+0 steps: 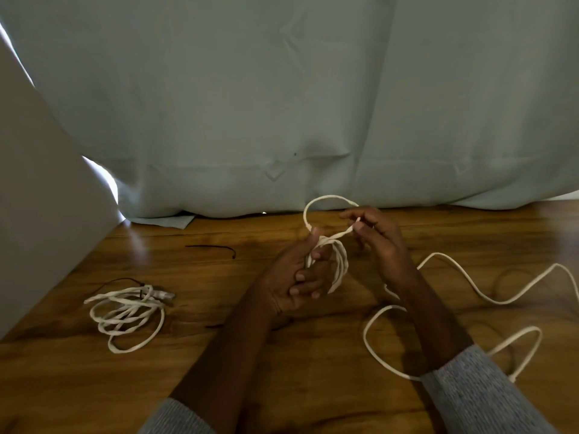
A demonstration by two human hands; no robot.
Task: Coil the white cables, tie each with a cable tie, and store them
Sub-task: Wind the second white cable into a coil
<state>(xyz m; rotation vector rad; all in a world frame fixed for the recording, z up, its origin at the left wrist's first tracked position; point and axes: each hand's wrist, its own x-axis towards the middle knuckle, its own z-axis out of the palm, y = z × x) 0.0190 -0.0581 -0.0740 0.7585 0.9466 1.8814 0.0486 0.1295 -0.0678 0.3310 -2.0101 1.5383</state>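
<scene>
My left hand (300, 277) grips a partly wound coil of white cable (340, 264) above the wooden table (313, 355). My right hand (376, 236) pinches the same cable just right of the coil, and a loop of it arcs over both hands. The cable's loose length (488, 296) snakes across the table to the right and under my right forearm. A second white cable (125, 311) lies coiled on the table at the left with a dark cable tie around it. A loose black cable tie (216, 248) lies behind it.
A pale green curtain (282, 104) hangs along the table's far edge. A grey panel (40, 198) slants along the table's left side. Both my sleeves are grey.
</scene>
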